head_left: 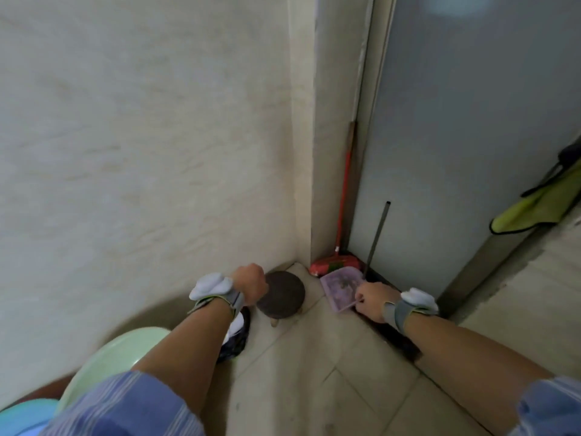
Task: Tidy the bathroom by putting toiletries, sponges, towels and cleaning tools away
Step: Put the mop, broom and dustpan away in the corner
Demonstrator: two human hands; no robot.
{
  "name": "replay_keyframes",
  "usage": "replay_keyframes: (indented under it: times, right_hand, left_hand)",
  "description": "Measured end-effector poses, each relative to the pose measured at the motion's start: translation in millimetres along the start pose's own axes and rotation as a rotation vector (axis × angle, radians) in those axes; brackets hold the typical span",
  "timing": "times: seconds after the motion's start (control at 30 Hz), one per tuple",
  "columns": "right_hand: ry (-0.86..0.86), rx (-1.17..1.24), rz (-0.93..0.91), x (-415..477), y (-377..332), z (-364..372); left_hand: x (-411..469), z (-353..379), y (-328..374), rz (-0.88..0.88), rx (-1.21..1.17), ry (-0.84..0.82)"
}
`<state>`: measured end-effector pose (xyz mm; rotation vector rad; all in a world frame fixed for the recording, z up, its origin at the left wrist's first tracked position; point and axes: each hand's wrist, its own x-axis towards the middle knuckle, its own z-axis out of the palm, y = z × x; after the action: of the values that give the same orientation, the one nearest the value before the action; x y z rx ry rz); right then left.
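Observation:
A purple dustpan [341, 287] lies on the floor in the corner, its dark handle [377, 234] leaning up against the grey door. My right hand [372, 302] pinches the dustpan's near edge. A red broom [334, 264] stands in the corner behind it, its red stick against the door frame. My left hand [250, 283] is at the rim of a small round dark stool [283, 295] next to the wall; its fingers are hidden behind the hand.
The wall is close on the left and the grey door [471, 136] close on the right. A yellow-green cloth [540, 206] hangs at the right. Green [119, 354] and blue [22, 416] basins sit at lower left, a dark patterned item [235, 338] under my left forearm.

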<state>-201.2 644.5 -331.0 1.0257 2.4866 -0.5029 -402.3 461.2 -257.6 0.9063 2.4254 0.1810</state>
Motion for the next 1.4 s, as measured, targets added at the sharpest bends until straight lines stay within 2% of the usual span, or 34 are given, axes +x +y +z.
replay_keyframes:
  times: [0.33, 0.57, 0.8, 1.0, 1.27, 1.4]
  right_hand:
    - [0.018, 0.098, 0.194, 91, 118, -56]
    - [-0.044, 0.21, 0.273, 213, 180, -118]
    - [-0.035, 0.363, 0.381, 304, 209, -148]
    - [-0.102, 0.464, 0.431, 363, 235, -155]
    - [-0.166, 0.617, 0.457, 464, 282, -158]
    - [-0.146, 0.67, 0.373, 489, 288, -155]
  left_hand:
    - [146, -19, 115, 0.138, 0.13, -0.092]
    - [312, -46, 191, 0.182, 0.082, -0.109]
    - [427, -67, 249, 0.227, 0.034, -0.153]
    - [499, -63, 296, 0.134, -0.101, -0.18]
    - [623, -67, 351, -0.084, -0.457, -0.136]
    - [666, -65, 369, -0.068, -0.535, -0.089]
